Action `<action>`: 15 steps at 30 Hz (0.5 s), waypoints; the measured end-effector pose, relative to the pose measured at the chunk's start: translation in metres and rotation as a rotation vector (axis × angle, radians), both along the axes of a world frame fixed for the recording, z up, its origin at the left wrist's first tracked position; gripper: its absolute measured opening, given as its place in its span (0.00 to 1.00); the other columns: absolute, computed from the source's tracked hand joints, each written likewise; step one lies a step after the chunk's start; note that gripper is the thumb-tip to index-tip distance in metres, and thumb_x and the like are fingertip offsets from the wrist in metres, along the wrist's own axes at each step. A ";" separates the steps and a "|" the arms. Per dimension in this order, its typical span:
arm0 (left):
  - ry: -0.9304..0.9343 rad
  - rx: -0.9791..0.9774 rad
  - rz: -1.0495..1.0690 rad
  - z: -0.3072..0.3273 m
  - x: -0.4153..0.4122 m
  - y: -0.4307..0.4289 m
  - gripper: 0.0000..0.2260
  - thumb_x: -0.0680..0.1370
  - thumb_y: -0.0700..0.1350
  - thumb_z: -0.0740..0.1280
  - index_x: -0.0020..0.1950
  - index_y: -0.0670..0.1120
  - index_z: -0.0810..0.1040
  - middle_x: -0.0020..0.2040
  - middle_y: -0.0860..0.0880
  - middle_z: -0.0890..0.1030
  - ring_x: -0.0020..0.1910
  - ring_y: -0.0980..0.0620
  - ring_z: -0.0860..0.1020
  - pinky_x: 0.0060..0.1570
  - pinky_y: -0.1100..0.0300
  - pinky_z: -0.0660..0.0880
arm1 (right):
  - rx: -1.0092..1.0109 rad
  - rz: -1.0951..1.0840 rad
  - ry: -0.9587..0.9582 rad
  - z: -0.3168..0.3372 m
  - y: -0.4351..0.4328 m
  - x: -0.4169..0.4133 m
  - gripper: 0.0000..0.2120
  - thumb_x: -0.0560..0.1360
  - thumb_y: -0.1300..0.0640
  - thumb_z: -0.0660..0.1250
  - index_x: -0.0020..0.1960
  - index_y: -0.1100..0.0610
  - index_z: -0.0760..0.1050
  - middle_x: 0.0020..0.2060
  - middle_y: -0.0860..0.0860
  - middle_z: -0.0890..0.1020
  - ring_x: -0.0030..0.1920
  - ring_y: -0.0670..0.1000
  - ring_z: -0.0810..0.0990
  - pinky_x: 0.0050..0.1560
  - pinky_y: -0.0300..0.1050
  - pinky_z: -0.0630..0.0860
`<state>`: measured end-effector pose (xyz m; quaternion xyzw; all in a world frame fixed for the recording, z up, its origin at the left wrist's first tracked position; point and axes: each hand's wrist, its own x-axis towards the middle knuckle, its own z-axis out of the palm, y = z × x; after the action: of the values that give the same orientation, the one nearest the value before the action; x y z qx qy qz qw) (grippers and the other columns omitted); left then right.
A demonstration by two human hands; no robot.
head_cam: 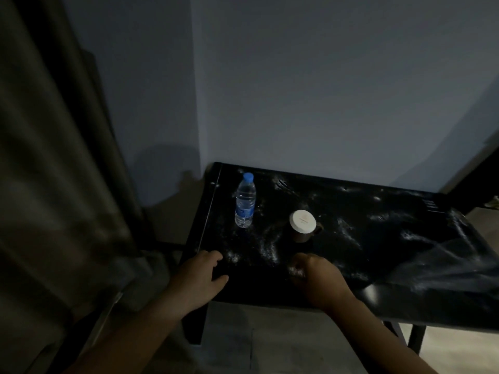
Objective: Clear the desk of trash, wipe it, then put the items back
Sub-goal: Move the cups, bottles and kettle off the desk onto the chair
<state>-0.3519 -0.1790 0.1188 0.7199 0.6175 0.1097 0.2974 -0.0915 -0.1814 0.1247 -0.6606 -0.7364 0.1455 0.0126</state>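
A black desk (351,211) stands in the corner, dusted with white powder or crumbs (270,249). A clear water bottle (245,201) with a blue cap stands upright near the left back. A dark cup with a white lid (303,225) stands in the middle. My left hand (202,276) rests at the desk's front left edge with its fingers loosely bent, holding nothing. My right hand (316,276) lies on the front of the desk with its fingers curled over a small whitish bit (295,271); what that bit is I cannot tell.
A dark curtain (54,171) hangs at the left. Blue-grey walls close the corner behind the desk. A clear plastic sheet (445,265) lies on the desk's right end. Pale floor shows below the desk and at the right.
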 end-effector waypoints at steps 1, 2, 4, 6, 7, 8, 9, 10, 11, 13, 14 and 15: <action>-0.008 -0.005 0.008 -0.002 -0.001 0.006 0.23 0.77 0.51 0.67 0.70 0.48 0.68 0.65 0.50 0.72 0.62 0.55 0.73 0.60 0.63 0.70 | 0.001 -0.010 0.006 0.000 0.006 0.001 0.12 0.76 0.50 0.65 0.58 0.50 0.74 0.55 0.48 0.77 0.55 0.49 0.77 0.50 0.41 0.73; -0.015 -0.009 0.015 -0.003 0.000 0.013 0.24 0.77 0.52 0.67 0.70 0.48 0.67 0.65 0.50 0.72 0.63 0.54 0.72 0.61 0.62 0.70 | 0.001 -0.022 0.013 0.000 0.013 0.003 0.11 0.76 0.50 0.66 0.58 0.50 0.74 0.55 0.48 0.78 0.54 0.48 0.77 0.50 0.40 0.74; -0.019 -0.011 0.024 -0.006 0.002 0.027 0.26 0.77 0.54 0.67 0.72 0.48 0.65 0.67 0.50 0.71 0.64 0.53 0.71 0.62 0.62 0.70 | -0.002 -0.047 0.024 -0.001 0.027 0.009 0.13 0.75 0.50 0.66 0.59 0.50 0.75 0.54 0.48 0.78 0.52 0.48 0.78 0.51 0.43 0.76; -0.032 -0.018 0.034 -0.007 0.006 0.042 0.29 0.76 0.55 0.67 0.74 0.49 0.62 0.69 0.50 0.68 0.65 0.53 0.70 0.63 0.61 0.69 | -0.008 -0.069 0.034 -0.004 0.043 0.018 0.16 0.75 0.50 0.67 0.61 0.49 0.74 0.56 0.48 0.78 0.53 0.47 0.78 0.53 0.45 0.77; -0.042 -0.022 0.044 -0.007 0.009 0.050 0.30 0.76 0.55 0.67 0.75 0.49 0.60 0.70 0.50 0.67 0.66 0.52 0.70 0.63 0.60 0.69 | -0.013 -0.080 0.040 -0.006 0.052 0.024 0.17 0.75 0.50 0.68 0.63 0.49 0.73 0.57 0.48 0.78 0.54 0.47 0.78 0.54 0.45 0.77; -0.049 -0.025 0.054 -0.007 0.012 0.060 0.32 0.76 0.56 0.67 0.76 0.49 0.59 0.71 0.50 0.66 0.68 0.52 0.69 0.64 0.60 0.68 | -0.020 -0.092 0.038 -0.007 0.062 0.030 0.18 0.75 0.50 0.68 0.64 0.49 0.72 0.58 0.48 0.78 0.55 0.47 0.78 0.54 0.44 0.77; -0.055 -0.025 0.062 -0.007 0.016 0.070 0.33 0.76 0.56 0.67 0.76 0.49 0.57 0.72 0.50 0.65 0.69 0.51 0.68 0.65 0.59 0.68 | -0.020 -0.102 0.030 -0.010 0.073 0.037 0.18 0.75 0.50 0.68 0.64 0.49 0.72 0.59 0.48 0.77 0.55 0.48 0.78 0.54 0.44 0.77; -0.057 -0.020 0.070 -0.005 0.020 0.081 0.34 0.76 0.56 0.67 0.77 0.49 0.56 0.73 0.49 0.64 0.69 0.51 0.67 0.66 0.58 0.68 | -0.021 -0.115 0.029 -0.012 0.085 0.044 0.18 0.75 0.50 0.68 0.63 0.49 0.72 0.59 0.49 0.77 0.55 0.48 0.78 0.54 0.44 0.77; -0.059 -0.011 0.079 -0.004 0.025 0.094 0.35 0.75 0.57 0.68 0.77 0.48 0.56 0.73 0.49 0.64 0.70 0.50 0.67 0.67 0.57 0.68 | -0.018 -0.130 0.039 -0.013 0.097 0.051 0.19 0.74 0.50 0.69 0.64 0.49 0.71 0.59 0.50 0.77 0.55 0.49 0.78 0.53 0.44 0.78; -0.053 -0.017 0.117 0.000 0.034 0.118 0.36 0.75 0.56 0.68 0.77 0.47 0.56 0.74 0.47 0.64 0.71 0.49 0.66 0.68 0.55 0.67 | -0.014 -0.154 0.059 -0.016 0.122 0.066 0.22 0.74 0.49 0.70 0.66 0.50 0.70 0.60 0.51 0.77 0.55 0.50 0.79 0.52 0.43 0.77; -0.051 -0.020 0.137 0.003 0.040 0.129 0.35 0.75 0.56 0.69 0.76 0.46 0.57 0.73 0.46 0.64 0.70 0.48 0.66 0.67 0.55 0.67 | -0.019 -0.153 0.061 -0.017 0.134 0.074 0.23 0.73 0.49 0.70 0.66 0.51 0.70 0.61 0.51 0.77 0.56 0.50 0.78 0.52 0.42 0.76; -0.054 -0.013 0.147 0.006 0.046 0.140 0.34 0.75 0.54 0.69 0.75 0.45 0.59 0.72 0.45 0.65 0.69 0.47 0.67 0.66 0.55 0.68 | -0.024 -0.143 0.056 -0.018 0.146 0.082 0.24 0.73 0.49 0.70 0.66 0.51 0.70 0.61 0.51 0.77 0.56 0.50 0.78 0.50 0.41 0.75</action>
<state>-0.3059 -0.0387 0.1247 0.6672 0.6613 0.1467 0.3099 -0.0092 -0.0352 0.1070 -0.7073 -0.6850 0.1712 0.0355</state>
